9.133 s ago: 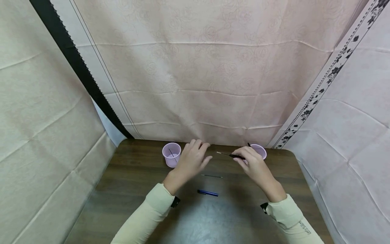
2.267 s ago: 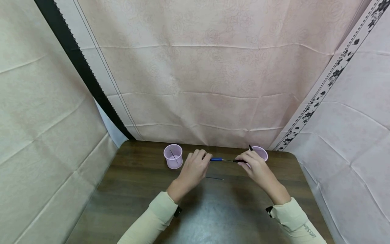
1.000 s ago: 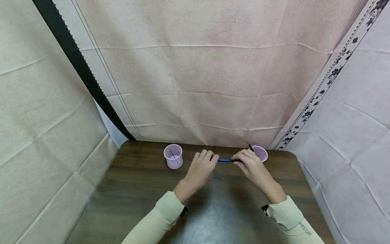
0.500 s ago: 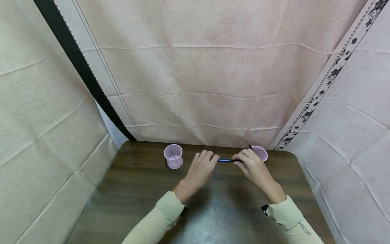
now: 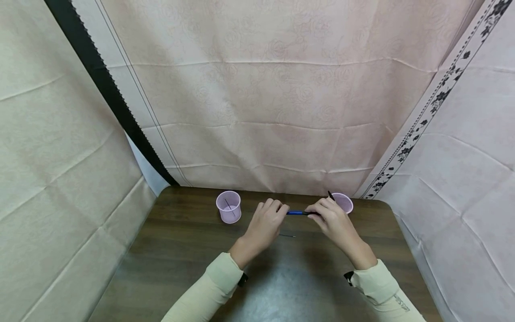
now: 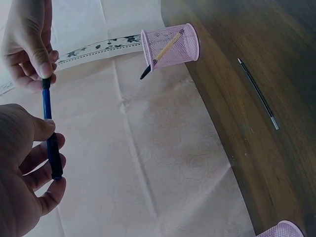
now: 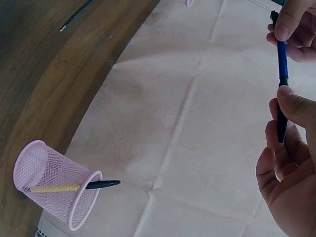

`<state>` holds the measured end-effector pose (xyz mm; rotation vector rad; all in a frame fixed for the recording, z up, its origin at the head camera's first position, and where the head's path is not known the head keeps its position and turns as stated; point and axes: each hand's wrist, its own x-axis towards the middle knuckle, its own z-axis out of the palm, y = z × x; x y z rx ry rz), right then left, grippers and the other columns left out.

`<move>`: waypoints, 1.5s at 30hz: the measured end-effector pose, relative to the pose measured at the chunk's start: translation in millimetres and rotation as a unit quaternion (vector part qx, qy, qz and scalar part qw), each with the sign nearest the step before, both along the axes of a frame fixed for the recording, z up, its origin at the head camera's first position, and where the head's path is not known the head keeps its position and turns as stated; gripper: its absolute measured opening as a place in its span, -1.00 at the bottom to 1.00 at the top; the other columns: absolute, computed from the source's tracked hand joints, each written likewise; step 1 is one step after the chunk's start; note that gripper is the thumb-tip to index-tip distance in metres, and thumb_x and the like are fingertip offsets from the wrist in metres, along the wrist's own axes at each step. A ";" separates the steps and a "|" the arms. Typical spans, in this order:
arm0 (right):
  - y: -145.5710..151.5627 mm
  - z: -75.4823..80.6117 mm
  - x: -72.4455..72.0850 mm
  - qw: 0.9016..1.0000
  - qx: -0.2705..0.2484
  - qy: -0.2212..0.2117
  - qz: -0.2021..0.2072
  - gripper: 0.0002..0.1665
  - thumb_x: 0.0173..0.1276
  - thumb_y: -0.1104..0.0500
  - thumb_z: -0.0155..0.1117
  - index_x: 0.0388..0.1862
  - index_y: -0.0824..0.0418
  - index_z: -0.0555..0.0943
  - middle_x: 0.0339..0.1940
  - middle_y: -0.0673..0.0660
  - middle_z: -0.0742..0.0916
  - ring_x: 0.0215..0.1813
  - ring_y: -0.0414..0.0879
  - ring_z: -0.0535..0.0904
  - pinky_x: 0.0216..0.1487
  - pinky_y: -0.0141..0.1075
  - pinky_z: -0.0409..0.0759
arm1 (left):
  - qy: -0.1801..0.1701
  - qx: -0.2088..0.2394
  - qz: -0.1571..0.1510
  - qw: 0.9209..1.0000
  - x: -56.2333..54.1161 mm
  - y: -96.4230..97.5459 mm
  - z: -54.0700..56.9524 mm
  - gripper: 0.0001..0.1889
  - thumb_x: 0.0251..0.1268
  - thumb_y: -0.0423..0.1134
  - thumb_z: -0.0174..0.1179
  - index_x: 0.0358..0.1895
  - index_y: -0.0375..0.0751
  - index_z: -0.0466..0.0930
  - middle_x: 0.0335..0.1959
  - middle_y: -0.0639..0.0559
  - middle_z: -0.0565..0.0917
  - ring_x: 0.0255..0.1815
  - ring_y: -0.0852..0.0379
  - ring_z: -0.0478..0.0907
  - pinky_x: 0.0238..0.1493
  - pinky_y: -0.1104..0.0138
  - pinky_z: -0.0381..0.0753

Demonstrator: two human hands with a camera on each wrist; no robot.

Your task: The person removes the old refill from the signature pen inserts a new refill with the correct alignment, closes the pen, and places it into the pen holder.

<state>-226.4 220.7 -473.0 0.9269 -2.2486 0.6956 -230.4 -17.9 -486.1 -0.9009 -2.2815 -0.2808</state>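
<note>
Between my two hands a blue pen (image 5: 296, 213) is held level above the table, its blue barrel meeting the black front piece (image 7: 282, 121). My left hand (image 5: 261, 230) grips the blue barrel, thumb on one side and fingers on the other. With thumb and fingers my right hand (image 5: 337, 227) pinches the black piece. No refill shows between the two parts. A dark pen refill (image 6: 258, 94) lies on the table, partly behind my left hand in the head view.
A pink mesh pen cup (image 5: 228, 206) with a thin dark stick inside stands at the back left. Another pink mesh cup (image 7: 59, 180), behind my right hand, holds a pen (image 7: 74, 187) with yellow and black parts. The wooden table (image 5: 169, 268) ends at a hanging cloth (image 5: 257, 134).
Earlier the blue barrel lay on the table while my right hand held the black piece with its refill exposed. My left hand picked up the barrel and slid it over the refill, closing the gap.
</note>
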 end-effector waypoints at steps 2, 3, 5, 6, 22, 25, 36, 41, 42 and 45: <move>-0.1 -0.2 0.4 1.000 -0.002 -0.003 0.000 -0.76 0.15 0.39 0.55 -0.22 0.19 0.75 -0.28 0.02 0.74 -0.21 -0.10 0.58 -0.13 -0.39 0.43 | 0.000 -0.002 -0.004 1.000 0.0 -0.2 -0.5 -0.84 0.34 -0.41 0.31 -0.12 -0.10 0.61 -0.25 0.04 0.65 -0.24 0.06 0.53 -0.30 0.28 0.43; 0.0 -0.3 0.4 1.000 -0.002 -0.003 0.000 -0.76 0.15 0.39 0.56 -0.22 0.19 0.75 -0.28 0.02 0.74 -0.21 -0.10 0.58 -0.13 -0.40 0.43 | 0.000 -0.003 -0.006 1.000 0.0 -0.3 -0.7 -0.84 0.34 -0.41 0.31 -0.12 -0.10 0.61 -0.25 0.04 0.65 -0.24 0.06 0.53 -0.30 0.28 0.44; -0.3 -0.2 0.6 1.000 -0.003 -0.005 0.000 -0.76 0.14 0.39 0.56 -0.22 0.19 0.75 -0.28 0.01 0.74 -0.20 -0.11 0.58 -0.14 -0.41 0.42 | -0.002 -0.003 -0.008 1.000 0.3 -0.5 -0.3 -0.84 0.35 -0.41 0.31 -0.11 -0.10 0.61 -0.25 0.04 0.66 -0.24 0.06 0.53 -0.30 0.28 0.44; -0.4 -0.3 0.6 1.000 -0.002 -0.004 0.000 -0.75 0.14 0.39 0.56 -0.22 0.18 0.75 -0.28 0.01 0.74 -0.20 -0.11 0.58 -0.14 -0.41 0.42 | -0.004 -0.004 -0.008 1.000 0.2 -0.5 -0.5 -0.84 0.35 -0.42 0.31 -0.11 -0.10 0.61 -0.25 0.04 0.66 -0.24 0.06 0.52 -0.30 0.28 0.43; -1.6 0.0 0.0 1.000 -0.004 -0.004 0.002 -0.77 0.15 0.37 0.56 -0.21 0.18 0.75 -0.28 0.01 0.74 -0.22 -0.11 0.57 -0.10 -0.36 0.41 | -0.013 -0.004 -0.014 1.000 -1.1 -2.0 1.6 -0.71 0.23 -0.49 0.37 -0.05 -0.09 0.66 -0.22 0.05 0.67 -0.22 0.08 0.52 -0.29 0.31 0.42; -1.9 -0.4 -0.2 1.000 -0.006 -0.004 0.006 -0.76 0.14 0.38 0.56 -0.22 0.19 0.75 -0.28 0.02 0.74 -0.23 -0.10 0.57 -0.09 -0.33 0.41 | -0.015 0.000 -0.019 1.000 -1.6 -2.9 2.4 -0.66 0.17 -0.53 0.37 -0.05 -0.09 0.66 -0.23 0.06 0.67 -0.22 0.08 0.51 -0.28 0.31 0.41; 0.2 -3.2 -1.4 1.000 0.009 -0.002 0.010 -0.86 0.36 0.14 0.46 -0.20 0.18 0.73 -0.25 -0.01 0.79 -0.17 -0.09 0.69 -0.02 -0.16 0.53 | -0.030 0.006 -0.020 0.999 -1.9 -5.0 0.1 -0.66 0.20 -0.53 0.35 -0.02 -0.08 0.66 -0.21 0.04 0.67 -0.20 0.06 0.52 -0.25 0.28 0.44; 2.0 -3.3 -0.3 1.000 0.013 -0.004 0.005 -0.58 0.53 -0.15 0.15 -0.19 0.16 0.72 -0.25 -0.03 0.78 -0.17 -0.13 0.70 -0.05 -0.18 0.53 | -0.027 0.011 -0.022 0.999 -2.5 -5.2 -1.5 -0.70 0.25 -0.51 0.33 -0.03 -0.09 0.67 -0.21 0.05 0.68 -0.21 0.06 0.52 -0.27 0.29 0.42; 2.1 -3.0 0.2 1.000 0.009 -0.008 0.007 -0.63 0.51 -0.11 0.21 -0.19 0.16 0.72 -0.25 -0.03 0.78 -0.17 -0.12 0.69 -0.05 -0.22 0.52 | -0.026 0.012 -0.022 0.999 -2.7 -5.2 -1.6 -0.70 0.26 -0.51 0.33 -0.03 -0.09 0.67 -0.21 0.05 0.68 -0.21 0.06 0.52 -0.27 0.29 0.42; 2.2 -2.3 1.2 1.000 -0.003 -0.015 0.008 -0.84 0.32 0.13 0.47 -0.20 0.18 0.72 -0.23 0.00 0.75 -0.16 -0.12 0.65 -0.06 -0.33 0.51 | -0.029 0.014 -0.023 0.999 -3.3 -5.4 -1.5 -0.70 0.26 -0.50 0.32 -0.03 -0.08 0.67 -0.20 0.05 0.67 -0.20 0.06 0.53 -0.25 0.29 0.43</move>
